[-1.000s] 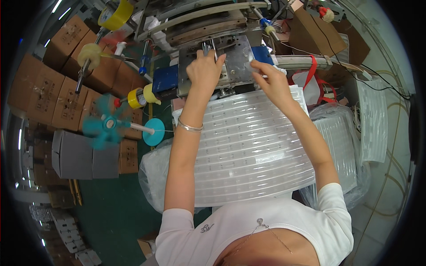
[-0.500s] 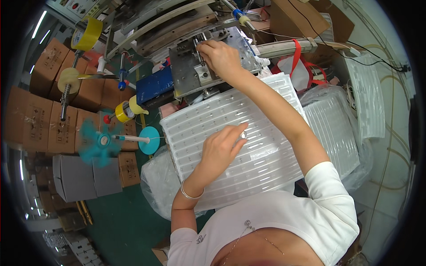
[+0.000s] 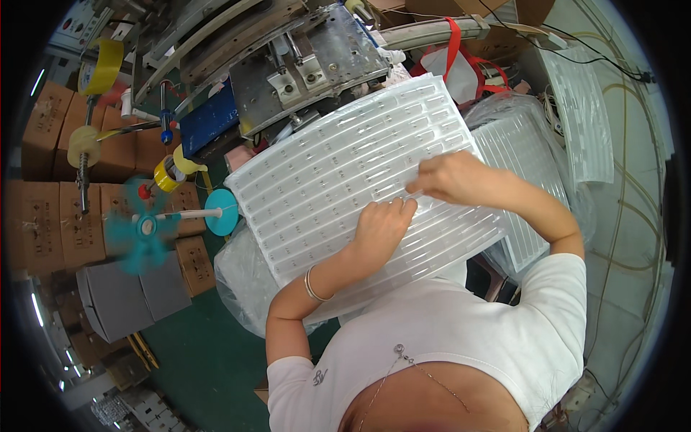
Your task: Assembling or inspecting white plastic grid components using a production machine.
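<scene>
A wide translucent plastic tray [image 3: 317, 187] with long parallel ridges and rows of small parts lies in front of me. Over its middle, my left hand [image 3: 385, 229] is closed, its fingers curled together and bent down toward the ridges. My right hand [image 3: 453, 178] is close beside it, fingertips pinched and slightly blurred. Whatever either hand holds is hidden or too small to name. Beyond the tray's far edge is a metal fixture [image 3: 299, 79] with two upright blocks and rods on a flat steel plate [image 3: 345, 43]; neither hand touches it.
A blue box [image 3: 210, 122] stands left of the plate. A turquoise fan [image 3: 146, 227], yellow tape rolls [image 3: 167, 175] and stacked cartons [image 3: 43, 223] are farther left. More ridged trays [image 3: 522, 165] in clear plastic lie at right, near a red-handled bag [image 3: 453, 68].
My right hand has left the metal fixture and come down over the tray beside my left hand. The left fingers, earlier around a small shiny piece, are now curled downward. The view has shifted.
</scene>
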A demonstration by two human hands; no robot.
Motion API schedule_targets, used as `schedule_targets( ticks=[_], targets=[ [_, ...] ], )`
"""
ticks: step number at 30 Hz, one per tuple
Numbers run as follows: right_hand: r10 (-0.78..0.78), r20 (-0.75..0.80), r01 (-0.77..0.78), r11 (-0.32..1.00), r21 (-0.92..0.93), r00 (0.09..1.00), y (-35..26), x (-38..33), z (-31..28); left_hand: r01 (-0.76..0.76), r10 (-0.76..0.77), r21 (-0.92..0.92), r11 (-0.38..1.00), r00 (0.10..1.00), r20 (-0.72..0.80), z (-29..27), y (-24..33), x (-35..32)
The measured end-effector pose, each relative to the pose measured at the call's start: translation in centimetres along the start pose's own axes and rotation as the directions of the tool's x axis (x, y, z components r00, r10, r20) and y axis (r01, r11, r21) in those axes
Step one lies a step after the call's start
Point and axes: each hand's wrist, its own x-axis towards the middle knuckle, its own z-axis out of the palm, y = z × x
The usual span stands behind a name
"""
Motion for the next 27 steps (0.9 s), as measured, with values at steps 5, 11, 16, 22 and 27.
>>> schedule_targets(
  ticks=[5, 11, 16, 22, 27],
  targets=[
    [0.049, 0.179, -0.015, 0.983, -0.182, 0.983, 0.3, -3.7, 3.5, 0.039, -0.042, 0.067, 0.997, 0.998, 0.053, 0.7, 0.4, -0.6],
    [0.168, -0.083, -0.147, 0.965, 0.218, 0.982, 2.0, -0.4, 0.2, 0.042, -0.045, -0.062, 0.997, 0.998, -0.053, 1.0, 2.7, 1.7],
    [0.224, -0.153, -0.162, 0.928, 0.337, 0.962, 2.5, 3.3, -1.4, -0.098, 0.101, 0.100, 0.990, 0.994, -0.032, 2.7, 2.3, 3.0],
    [0.287, -0.150, -0.093, 0.684, 0.723, 0.946, 4.4, 6.7, 0.2, -0.054, 0.048, 0.064, 0.996, 0.995, 0.089, 1.7, 1.0, 0.9],
    [0.571, -0.196, -0.090, 0.432, 0.897, 0.797, 5.4, 7.0, -0.9, 0.030, -0.041, -0.163, 0.986, 0.997, -0.063, -2.1, -0.8, 0.7]
  ],
)
